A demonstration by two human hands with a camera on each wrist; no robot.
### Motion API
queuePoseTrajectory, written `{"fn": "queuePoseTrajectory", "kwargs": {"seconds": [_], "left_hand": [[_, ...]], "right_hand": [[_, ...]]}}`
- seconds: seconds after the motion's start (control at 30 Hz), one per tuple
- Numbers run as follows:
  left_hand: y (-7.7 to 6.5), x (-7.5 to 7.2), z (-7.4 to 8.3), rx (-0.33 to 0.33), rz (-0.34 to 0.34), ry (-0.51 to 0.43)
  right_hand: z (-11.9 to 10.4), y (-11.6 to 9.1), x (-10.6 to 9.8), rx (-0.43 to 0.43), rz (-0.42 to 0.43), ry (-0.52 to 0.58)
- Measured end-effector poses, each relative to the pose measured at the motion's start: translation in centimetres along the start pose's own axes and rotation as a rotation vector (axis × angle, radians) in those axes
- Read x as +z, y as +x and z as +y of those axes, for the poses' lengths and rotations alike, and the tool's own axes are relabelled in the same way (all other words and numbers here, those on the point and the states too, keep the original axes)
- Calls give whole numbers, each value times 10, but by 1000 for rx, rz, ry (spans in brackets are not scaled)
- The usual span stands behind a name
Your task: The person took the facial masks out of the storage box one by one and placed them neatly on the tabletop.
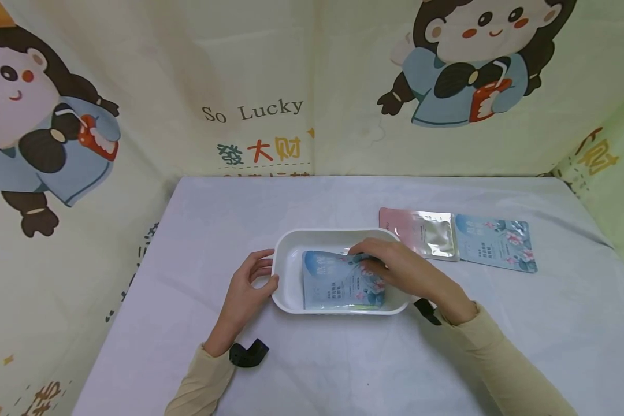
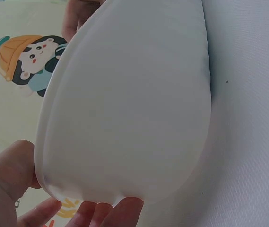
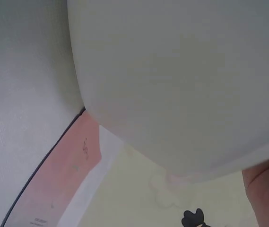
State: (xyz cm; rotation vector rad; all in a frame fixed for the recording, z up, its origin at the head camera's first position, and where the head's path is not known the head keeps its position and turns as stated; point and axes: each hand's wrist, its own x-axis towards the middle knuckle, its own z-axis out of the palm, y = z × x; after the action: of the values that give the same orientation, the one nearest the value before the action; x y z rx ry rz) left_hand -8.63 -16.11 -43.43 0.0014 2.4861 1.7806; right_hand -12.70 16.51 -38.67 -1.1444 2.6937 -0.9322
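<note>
A white plastic tub (image 1: 291,289) stands on the table with a blue flowered sachet (image 1: 327,283) lying inside it. At the tub's left end, my left hand (image 1: 247,294) grips the wall, its thumb and fingertips against the rim in the left wrist view. My right hand (image 1: 395,266) reaches over the tub's right side and pinches the sachet's upper right corner; the palm hides part of the flowers. In the right wrist view, the tub's outer wall (image 3: 172,85) covers the fingers and the sachet.
Beyond the tub to the right lie a pink and silver sachet (image 1: 437,234) and a second blue flowered sachet (image 1: 494,242), side by side. A white cloth (image 1: 229,214) covers the table. Printed curtains (image 1: 343,133) hang behind and at both sides.
</note>
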Motion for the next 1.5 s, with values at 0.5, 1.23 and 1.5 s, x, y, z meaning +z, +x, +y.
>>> {"fn": "queuePoseTrajectory", "kwargs": {"seconds": [0.5,1.23,1.5], "left_hand": [[1,2,2,4,18,24],[-1,4,-1,2,26,41],[-2,5,-1,-6,21,27]], "right_hand": [[4,-5,-14,-46,65,23],[6,-19,-41,-53,166,-56],[5,-24,-52,-14,180,-54]]}}
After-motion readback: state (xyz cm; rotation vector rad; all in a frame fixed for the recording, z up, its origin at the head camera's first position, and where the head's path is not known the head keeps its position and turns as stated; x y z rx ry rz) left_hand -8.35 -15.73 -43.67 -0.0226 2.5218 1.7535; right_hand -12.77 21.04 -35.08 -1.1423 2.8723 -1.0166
